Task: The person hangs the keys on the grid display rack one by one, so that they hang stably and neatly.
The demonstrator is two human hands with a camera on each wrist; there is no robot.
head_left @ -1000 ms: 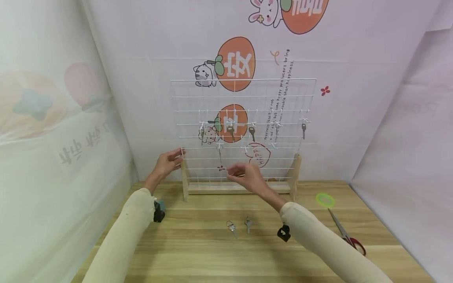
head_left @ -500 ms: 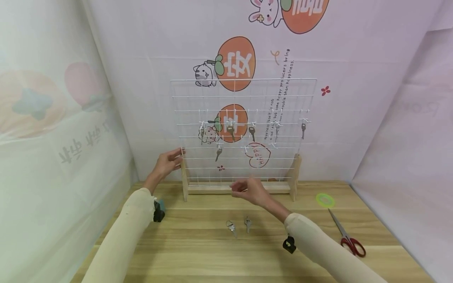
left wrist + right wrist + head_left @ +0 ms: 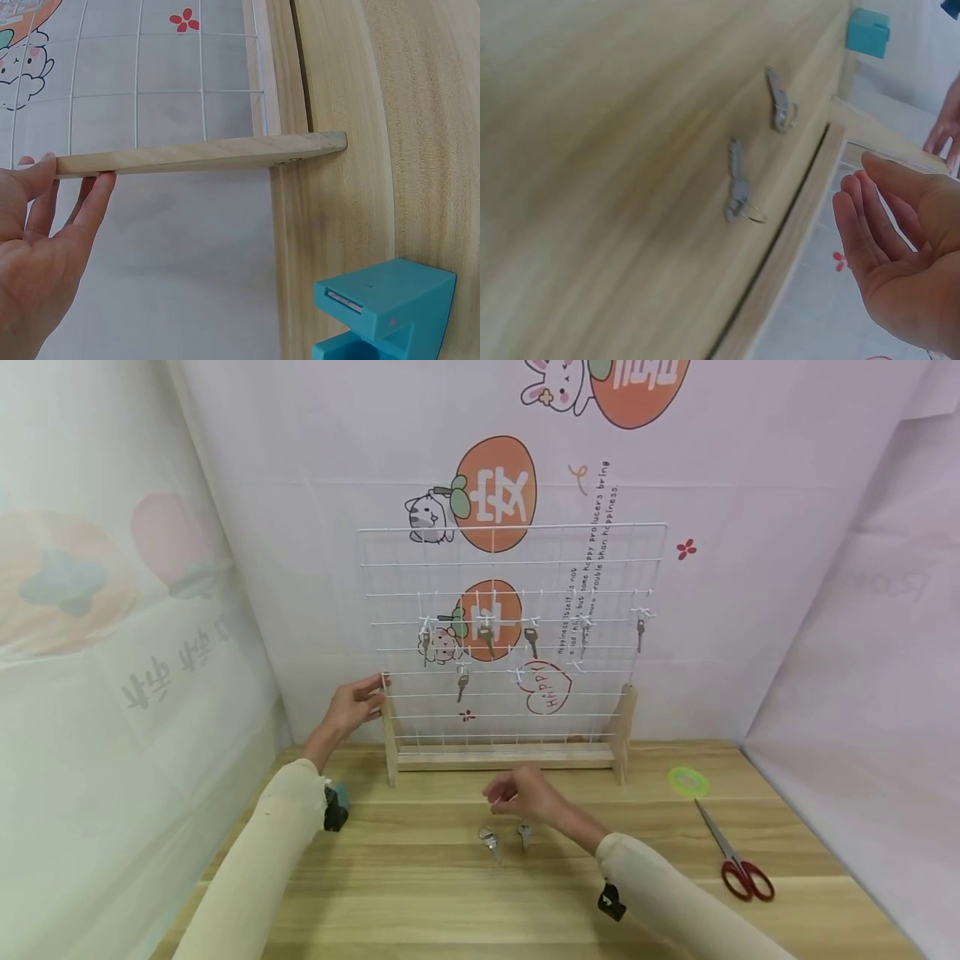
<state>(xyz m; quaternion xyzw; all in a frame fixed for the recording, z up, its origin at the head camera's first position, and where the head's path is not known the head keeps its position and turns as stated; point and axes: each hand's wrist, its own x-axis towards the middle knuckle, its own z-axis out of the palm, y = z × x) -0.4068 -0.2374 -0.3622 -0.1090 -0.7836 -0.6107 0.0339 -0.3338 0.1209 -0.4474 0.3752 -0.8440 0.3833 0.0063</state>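
My left hand (image 3: 352, 708) pinches the upper end of the wooden side post (image 3: 202, 154) of a white wire grid rack (image 3: 512, 527), thumb on one face and fingers on the other. Above the tabletop, in front of the rack's base, my right hand (image 3: 525, 795) has loosely bent fingers and nothing between them. Just below it in the head view lie two silver keys with rings, a left key (image 3: 491, 843) and a right key (image 3: 524, 833). Several keys hang from white hooks on the grid, among them a lower key (image 3: 462, 685) and a far-right key (image 3: 641, 633).
Red-handled scissors (image 3: 735, 860) lie on the right of the wooden table (image 3: 420, 902), near a yellow-green ring (image 3: 687, 782). Beside my left wrist stands a teal block-shaped object (image 3: 390, 300). Printed white cloth (image 3: 315, 610) surrounds the table at the back and sides.
My right hand has drawn away from the grid, down and toward the two keys on the table. The key on the lower hook has turned its flat face forward. My left hand stays put.
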